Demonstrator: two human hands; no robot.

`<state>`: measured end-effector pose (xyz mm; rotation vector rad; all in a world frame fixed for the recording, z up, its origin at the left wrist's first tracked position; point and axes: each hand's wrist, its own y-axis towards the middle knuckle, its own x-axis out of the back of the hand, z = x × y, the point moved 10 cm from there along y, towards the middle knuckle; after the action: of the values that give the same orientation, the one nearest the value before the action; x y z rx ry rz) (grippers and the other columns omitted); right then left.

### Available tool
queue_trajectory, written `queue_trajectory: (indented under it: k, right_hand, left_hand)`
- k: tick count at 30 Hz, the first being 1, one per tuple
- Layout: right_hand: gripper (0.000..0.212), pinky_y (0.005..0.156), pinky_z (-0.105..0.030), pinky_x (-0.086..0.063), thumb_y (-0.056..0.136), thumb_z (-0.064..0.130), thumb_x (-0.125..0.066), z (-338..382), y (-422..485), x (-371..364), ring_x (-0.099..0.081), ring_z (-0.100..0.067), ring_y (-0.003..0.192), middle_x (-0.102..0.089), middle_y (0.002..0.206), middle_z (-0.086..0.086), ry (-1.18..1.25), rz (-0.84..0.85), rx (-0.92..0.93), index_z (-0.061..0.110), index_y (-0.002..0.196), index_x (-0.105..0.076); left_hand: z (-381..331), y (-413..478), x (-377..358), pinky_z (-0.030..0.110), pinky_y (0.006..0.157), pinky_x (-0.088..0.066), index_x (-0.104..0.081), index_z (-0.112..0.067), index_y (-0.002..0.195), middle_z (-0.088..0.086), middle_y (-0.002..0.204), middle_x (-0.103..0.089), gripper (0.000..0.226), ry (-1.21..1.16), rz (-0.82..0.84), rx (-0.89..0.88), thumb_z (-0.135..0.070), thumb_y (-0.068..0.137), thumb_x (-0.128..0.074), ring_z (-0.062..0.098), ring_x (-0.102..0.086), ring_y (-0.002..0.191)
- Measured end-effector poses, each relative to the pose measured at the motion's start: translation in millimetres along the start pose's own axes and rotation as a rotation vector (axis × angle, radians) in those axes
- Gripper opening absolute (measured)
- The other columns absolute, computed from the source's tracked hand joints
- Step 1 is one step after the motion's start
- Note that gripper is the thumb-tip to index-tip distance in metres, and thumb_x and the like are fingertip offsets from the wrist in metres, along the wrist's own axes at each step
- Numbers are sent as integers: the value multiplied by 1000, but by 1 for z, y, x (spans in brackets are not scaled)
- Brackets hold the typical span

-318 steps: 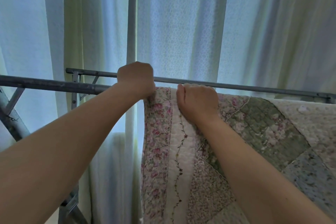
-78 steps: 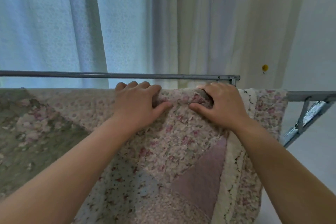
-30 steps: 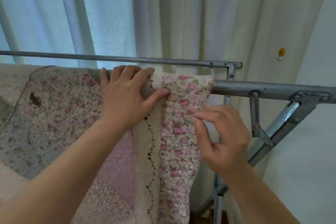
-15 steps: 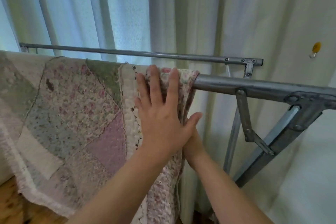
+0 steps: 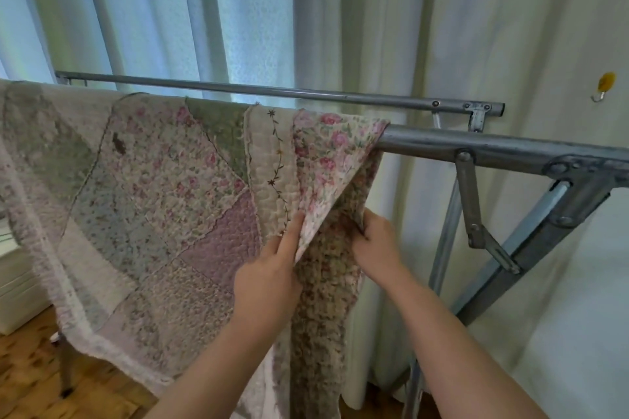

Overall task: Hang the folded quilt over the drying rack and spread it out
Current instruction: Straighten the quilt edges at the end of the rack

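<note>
Though spread along the near rail of the drying rack [image 5: 493,146] from nine o'clock to past centre, parts into two layers at the three o'clock edge of the quilt [image 5: 153,187]. Pinches the front layer's edge with the left hand [image 5: 269,275], thumb on the flowered face, near six o'clock. Grips the back layer with the right hand [image 5: 374,245], fingers curled into the cloth, just toward three o'clock of the left. Shows a thinner rail [image 5: 272,92] at twelve o'clock, curtains [image 5: 238,10] behind, a yellow hook [image 5: 604,87] at two o'clock, wooden floor [image 5: 30,384] at eight o'clock.
</note>
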<state>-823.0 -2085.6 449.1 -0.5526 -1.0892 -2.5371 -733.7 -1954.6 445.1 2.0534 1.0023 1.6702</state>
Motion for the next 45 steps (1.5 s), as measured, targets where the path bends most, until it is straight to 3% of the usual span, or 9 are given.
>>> queue_trajectory:
  k: [5, 9, 14, 20, 25, 27, 30, 34, 45]
  right_hand:
    - [15, 58, -9, -44, 85, 20, -51, 45, -30, -16, -61, 3, 74, -66, 81, 11, 162, 52, 114, 20, 96, -61]
    - [19, 67, -6, -45, 84, 21, -50, 51, -34, -14, -59, 11, 82, -64, 85, 29, 286, 117, 80, 28, 98, -61]
    - [24, 45, -7, -35, 84, 13, -49, 37, -30, -7, -55, 0, 50, -57, 56, 19, 133, 171, 70, 33, 71, -49]
    - [13, 49, -26, -24, 86, 2, -52, 25, -10, 16, -60, -35, 64, -65, 70, -22, -286, 46, 106, 4, 74, -57]
    - [29, 39, -5, -29, 79, 14, -48, 58, -31, -4, -49, 7, 44, -55, 48, 19, 76, 91, 165, 28, 54, -40]
    - [29, 39, -10, -25, 79, 18, -51, 51, -28, -4, -43, -1, 40, -53, 46, 13, 84, 128, 136, 22, 52, -43]
    - [30, 42, -25, -25, 72, 27, -53, 36, -9, 13, -38, -8, 41, -45, 41, 5, 88, 108, 62, 12, 46, -48]
    - [18, 42, -21, -41, 74, 29, -55, 28, 20, 29, -54, -8, 46, -58, 50, 9, 586, 31, -149, 21, 62, -65]
    - [21, 49, -27, -43, 85, 5, -55, 32, 44, 49, -54, -18, 54, -61, 63, -11, 644, -176, -148, 10, 68, -66]
  left_hand:
    - [3, -17, -5, 25, 27, -30, -47, -5, 132, 21, 85, -67, 84, -61, -76, 10, 16, 55, -71, 27, -47, 32]
    - [0, -29, -43, 32, 41, -33, 5, -29, 138, 17, 115, -56, 90, -306, 62, 107, 5, 80, -54, 27, -51, 53]
    - [17, -34, -61, 24, 42, -23, 29, -42, 127, 9, 92, -60, 94, -227, 140, 125, -8, 87, -48, 17, -45, 53]
    - [27, -48, -25, 18, 28, -19, -38, -16, 137, 11, 68, -58, 96, -32, -28, -1, 14, 53, -73, 17, -30, 29]
    - [11, -58, -67, 18, 35, -15, -8, -24, 141, 9, 92, -63, 91, -69, 176, 68, -3, 72, -63, 13, -31, 39]
    - [9, -51, -71, 19, 38, -19, -1, -27, 144, 3, 102, -61, 77, -49, 158, 42, -21, 82, -47, 14, -40, 49]
    - [2, -26, -35, 21, 44, -34, -33, -19, 143, 2, 98, -57, 69, -139, -7, 37, -30, 77, -51, 17, -54, 62]
    - [-25, 23, 38, 31, 55, -47, -31, -17, 135, 8, 102, -56, 72, -317, -304, -22, -21, 73, -66, 22, -57, 74]
    - [-79, 23, 66, 29, 57, -46, -49, 7, 126, 20, 89, -57, 48, -369, -451, -275, 3, 79, -45, 22, -52, 74]
